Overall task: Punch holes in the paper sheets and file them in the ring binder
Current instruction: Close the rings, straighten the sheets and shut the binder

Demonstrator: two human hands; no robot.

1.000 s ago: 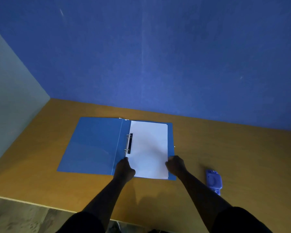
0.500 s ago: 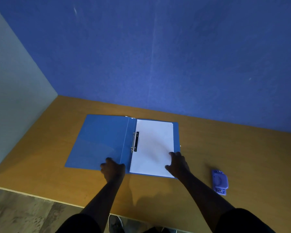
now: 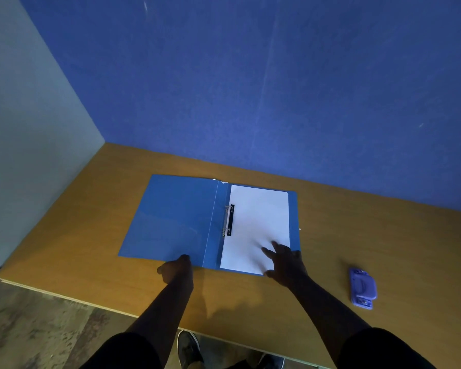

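A blue ring binder (image 3: 171,219) lies open on the wooden table. White paper sheets (image 3: 256,222) sit on its right half, threaded on the metal ring clip (image 3: 228,221). My left hand (image 3: 176,270) grips the near edge of the left cover, fingers curled at the edge. My right hand (image 3: 285,262) rests on the near right corner of the sheets with its fingers spread flat. A purple hole punch (image 3: 363,287) lies on the table to the right, apart from both hands.
The table (image 3: 383,249) meets a blue wall at the back and a pale wall on the left. Its near edge runs below my forearms, with floor and shoes beneath.
My left hand slid left from the spine area to the near edge of the left cover. My right hand moved onto the paper's corner and spread its fingers.
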